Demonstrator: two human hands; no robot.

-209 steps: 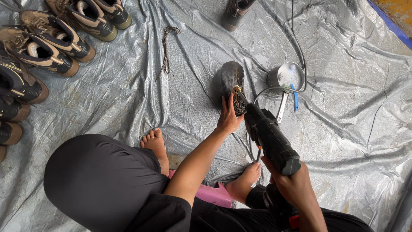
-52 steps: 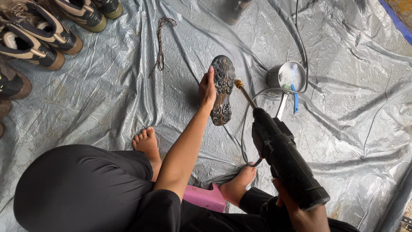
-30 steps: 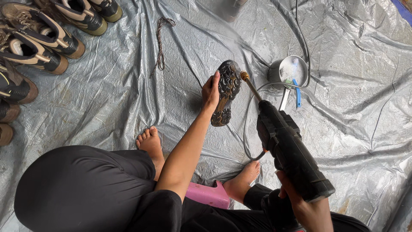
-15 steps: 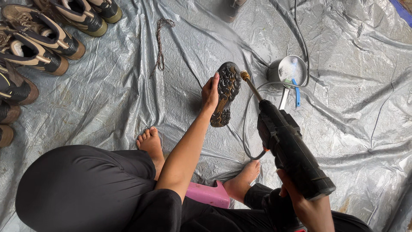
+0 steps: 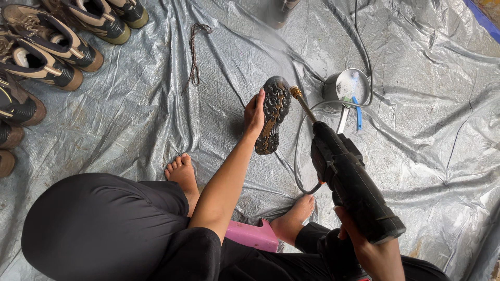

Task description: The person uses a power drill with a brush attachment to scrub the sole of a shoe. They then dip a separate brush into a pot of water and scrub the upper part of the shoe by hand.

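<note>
Shoe (image 5: 273, 120) upright, toe up, sole rightward.

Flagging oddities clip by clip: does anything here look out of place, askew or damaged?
Only one thing stands out: a loose lace lies alone on the grey tarp, apart from the row of shoes. The left hand holds a shoe sole-up while the right hand aims the black spray gun at it.
</note>
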